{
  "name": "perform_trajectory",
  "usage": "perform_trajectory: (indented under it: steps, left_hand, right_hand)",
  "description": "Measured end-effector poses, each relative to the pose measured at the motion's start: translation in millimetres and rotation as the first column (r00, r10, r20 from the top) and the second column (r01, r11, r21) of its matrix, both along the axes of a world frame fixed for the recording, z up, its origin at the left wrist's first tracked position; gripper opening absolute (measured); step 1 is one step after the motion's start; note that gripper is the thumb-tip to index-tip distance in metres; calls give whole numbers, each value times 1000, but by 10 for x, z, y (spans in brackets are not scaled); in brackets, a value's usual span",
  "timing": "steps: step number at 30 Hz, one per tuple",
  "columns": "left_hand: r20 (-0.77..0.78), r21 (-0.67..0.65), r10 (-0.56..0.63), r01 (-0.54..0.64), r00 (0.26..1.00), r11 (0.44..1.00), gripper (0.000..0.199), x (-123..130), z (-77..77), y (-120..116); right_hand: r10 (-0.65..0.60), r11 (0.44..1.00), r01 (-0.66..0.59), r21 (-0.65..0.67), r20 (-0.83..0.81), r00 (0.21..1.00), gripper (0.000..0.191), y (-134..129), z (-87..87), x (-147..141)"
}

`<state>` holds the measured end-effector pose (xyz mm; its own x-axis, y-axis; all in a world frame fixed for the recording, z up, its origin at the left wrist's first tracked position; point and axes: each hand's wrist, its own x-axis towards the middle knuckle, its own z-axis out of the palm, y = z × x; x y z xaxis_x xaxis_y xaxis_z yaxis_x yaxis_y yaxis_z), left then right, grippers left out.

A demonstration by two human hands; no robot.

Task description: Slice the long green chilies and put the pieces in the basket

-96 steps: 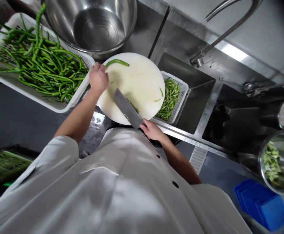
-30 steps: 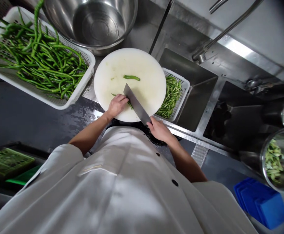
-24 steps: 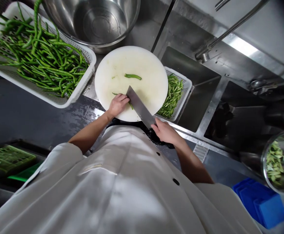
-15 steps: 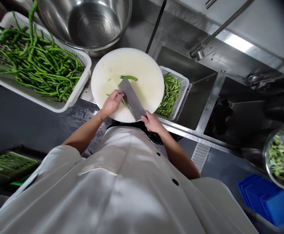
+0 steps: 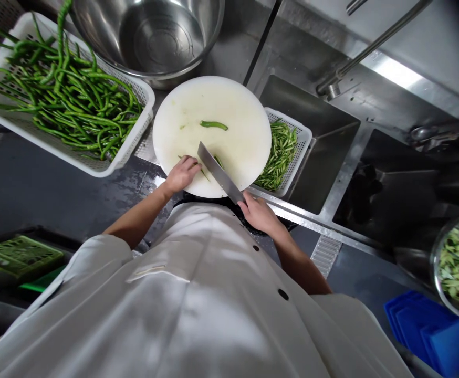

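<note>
Change: cleaver (image 5: 219,172) was tilted flatter, over by the thick green pepper piece (image 5: 214,125); now it's swung back, steeper, tip toward 11 o'clock, with cut green bits (image 5: 218,160) showing on its 2 o'clock side. Suggests this pepper is partway sliced. Thick piece looks uncut, lies just above center of the round white cutting board (image 5: 182,107), apart from the blade.

Right hand (image 5: 258,211), board's 5 o'clock: closed around the cleaver handle. Left hand (image 5: 183,173), 7–8 o'clock: fingers curled over a slim pepper portion (image 5: 205,174), ends poking out; pinching or only pressing, can't tell. Blade is just beside its fingertips.

Whole long green peppers (image 5: 83,105) fill the white basket (image 5: 125,157) at 9–10 o'clock; cut strips (image 5: 279,157) in the perforated basket (image 5: 303,137) at 3–4.
</note>
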<state>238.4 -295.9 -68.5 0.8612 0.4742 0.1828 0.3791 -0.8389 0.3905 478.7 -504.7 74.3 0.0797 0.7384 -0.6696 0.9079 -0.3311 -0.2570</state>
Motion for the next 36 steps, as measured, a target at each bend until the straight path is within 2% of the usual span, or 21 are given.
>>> perform_trajectory:
  steps: [5, 9, 12, 16, 21, 26, 30, 36]
  left_hand:
    - [-10, -140, 114, -114, 993, 984, 34, -15, 66, 65]
    - [-76, -60, 79, -83, 994, 995, 33, -33, 162, 169]
    - [-49, 27, 110, -109, 993, 994, 34, -43, 196, 175]
    - [19, 65, 81, -82, 997, 995, 37, -64, 128, 121]
    - [46, 22, 31, -32, 998, 999, 35, -101, 3, 100]
    - [47, -40, 18, -17, 999, 999, 39, -56, 11, 129]
    - [53, -51, 16, -13, 998, 999, 39, 25, 20, 139]
    - [52, -28, 14, -13, 999, 1000, 38, 61, -35, 122]
  right_hand:
    - [12, 1000, -12, 0, -1, 1000, 40, -26, -34, 6]
    - [-14, 1000, 14, 23, -22, 1000, 37, -33, -82, 13]
    - [-16, 999, 18, 40, -31, 999, 36, -31, -95, -5]
    - [-25, 998, 27, 54, -46, 999, 35, -30, -94, -31]
    - [-29, 998, 32, 56, -53, 998, 35, -22, -82, -40]
    - [-22, 999, 24, 40, -49, 999, 34, -2, -64, -35]
    - [-16, 999, 17, 31, -33, 999, 34, 5, 0, -37]
    - [2, 1000, -2, 4, 5, 1000, 34, 72, 242, -146]
